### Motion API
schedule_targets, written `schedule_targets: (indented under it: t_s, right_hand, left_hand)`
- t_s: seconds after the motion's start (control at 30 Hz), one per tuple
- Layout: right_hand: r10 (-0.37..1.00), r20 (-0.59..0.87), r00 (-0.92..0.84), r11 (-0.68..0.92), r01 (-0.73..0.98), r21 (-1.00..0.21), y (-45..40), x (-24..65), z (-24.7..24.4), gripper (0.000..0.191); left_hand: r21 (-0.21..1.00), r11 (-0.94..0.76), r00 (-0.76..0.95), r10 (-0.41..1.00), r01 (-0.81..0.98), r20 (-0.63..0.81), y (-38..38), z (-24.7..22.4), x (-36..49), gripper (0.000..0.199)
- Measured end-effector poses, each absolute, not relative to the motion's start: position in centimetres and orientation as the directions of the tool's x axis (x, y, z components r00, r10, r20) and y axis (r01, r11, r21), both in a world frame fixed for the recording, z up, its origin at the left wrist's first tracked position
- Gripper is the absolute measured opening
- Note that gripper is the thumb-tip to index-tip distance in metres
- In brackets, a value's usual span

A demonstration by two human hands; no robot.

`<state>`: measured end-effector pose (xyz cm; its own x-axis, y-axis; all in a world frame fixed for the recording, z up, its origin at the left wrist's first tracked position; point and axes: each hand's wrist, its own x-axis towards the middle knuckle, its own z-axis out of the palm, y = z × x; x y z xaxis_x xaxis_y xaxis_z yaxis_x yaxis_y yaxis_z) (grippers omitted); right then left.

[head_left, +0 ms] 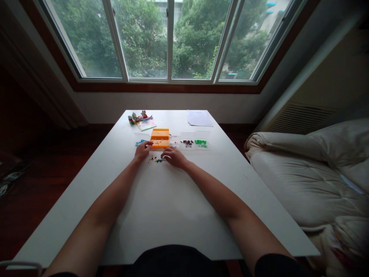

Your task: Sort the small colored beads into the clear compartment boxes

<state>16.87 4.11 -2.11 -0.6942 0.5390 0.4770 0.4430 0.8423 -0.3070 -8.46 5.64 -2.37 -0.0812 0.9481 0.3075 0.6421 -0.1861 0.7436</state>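
Note:
My left hand (143,150) is at the left front corner of an open orange case (160,132), its fingers closed together at the tips. Whatever they pinch is too small to make out. In the case's near half lie several small pale pieces. Just in front of the case, a loose scatter of small coloured pieces (158,160), blue, yellow and dark, rests on the white table. Over the right end of that scatter is my right hand (175,157), fingers bent and tips drawn together. A tiny dark spot shows at its fingertips, too small to name.
Clear compartment boxes flank the case: blue pieces (140,142) left, brown pieces (187,143) and green pieces (200,142) right. Toward the back of the white table (178,215) are small figures (138,117), a colourful booklet (147,124) and paper sheets (199,118). A sofa (300,181) stands right.

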Motion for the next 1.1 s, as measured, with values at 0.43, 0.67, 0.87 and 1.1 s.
schedule_targets:
  t_s: [0.43, 0.67, 0.87, 1.1]
  right_hand:
    - [0.537, 0.465, -0.704, 0.843, 0.445, -0.302, 4.5, 16.9, -3.2, 0.029]
    - [0.516, 0.467, -0.718, 0.856, 0.421, -0.299, 4.2, 16.8, -2.6, 0.029]
    - [0.484, 0.451, -0.75, 0.875, 0.406, -0.264, 3.6, 16.4, -2.2, 0.019]
    - [0.501, 0.445, -0.742, 0.865, 0.449, -0.224, 3.7, 16.4, -2.3, 0.015]
  left_hand:
    - [0.679, -0.243, -0.021, 0.934, 0.692, 0.356, 5.6, -2.7, -8.8, 0.027]
    - [0.681, -0.232, -0.028, 0.937, 0.694, 0.348, 5.2, -2.3, -8.5, 0.027]
    - [0.665, -0.238, -0.01, 0.938, 0.708, 0.347, 5.4, -2.7, -8.7, 0.027]
    - [0.651, -0.244, -0.004, 0.935, 0.719, 0.355, 5.3, -2.7, -8.7, 0.026]
